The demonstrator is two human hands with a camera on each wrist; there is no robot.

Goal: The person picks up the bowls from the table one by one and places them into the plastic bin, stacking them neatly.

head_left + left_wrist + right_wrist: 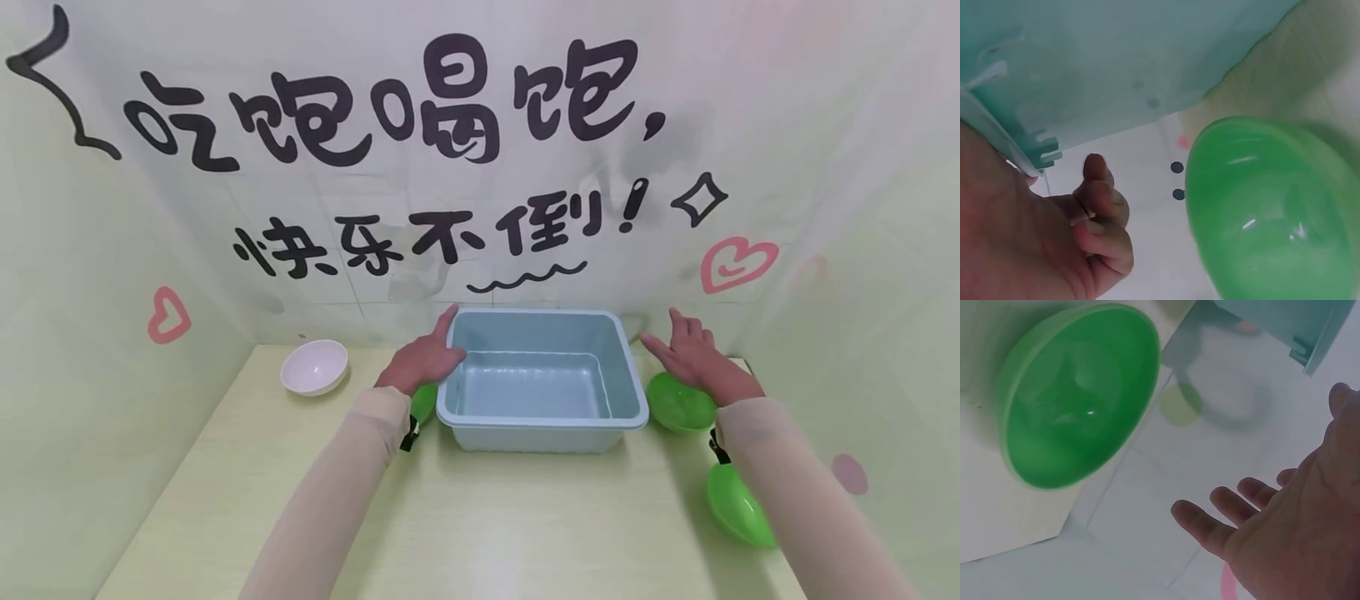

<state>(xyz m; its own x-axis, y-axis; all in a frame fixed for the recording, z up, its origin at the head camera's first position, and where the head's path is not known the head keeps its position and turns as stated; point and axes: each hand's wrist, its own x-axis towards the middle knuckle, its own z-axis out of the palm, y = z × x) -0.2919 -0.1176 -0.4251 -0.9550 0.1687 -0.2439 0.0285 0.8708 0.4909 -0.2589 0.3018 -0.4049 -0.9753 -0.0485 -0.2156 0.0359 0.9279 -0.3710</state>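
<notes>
A light blue plastic basin (540,437) stands at the back of the table in the head view. My left hand (423,362) is at its left rim, with the thumb lying over the edge and the index finger pointing forward. In the left wrist view the other fingers (1107,231) bend loosely outside the basin, apart from its wall. Off the basin's right side, my right hand (693,354) hovers with spread fingers, holding nothing. Below that hand is a green bowl (678,404). Another green bowl (1272,219) lies under the left wrist, mostly hidden in the head view.
A white bowl (315,367) stands at the back left of the table (480,533). Partly behind the right forearm is a further green bowl (738,504). A pale curtain (360,183) with black lettering hangs behind and around the table.
</notes>
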